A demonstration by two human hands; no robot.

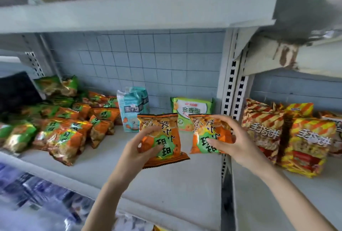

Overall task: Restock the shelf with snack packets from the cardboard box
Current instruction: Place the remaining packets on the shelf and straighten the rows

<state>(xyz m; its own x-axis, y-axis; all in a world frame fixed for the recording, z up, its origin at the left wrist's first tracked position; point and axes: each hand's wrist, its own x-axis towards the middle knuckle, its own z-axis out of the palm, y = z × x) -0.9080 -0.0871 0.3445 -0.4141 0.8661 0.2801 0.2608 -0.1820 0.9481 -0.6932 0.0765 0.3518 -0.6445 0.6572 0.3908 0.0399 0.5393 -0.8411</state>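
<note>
L hand [146,143] & R hand [224,139] each clamped on an orange-green foil snack packet [162,138] [207,132], held upside down over bare grey metal shelf [166,184], prob. to fill gap right of the packet pile [61,129].

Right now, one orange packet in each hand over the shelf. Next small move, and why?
Probably set the left hand's packet down on the bare shelf just right of the orange pile. That pile holds matching packets and the space beside it is open. The right hand packet can follow.
</note>
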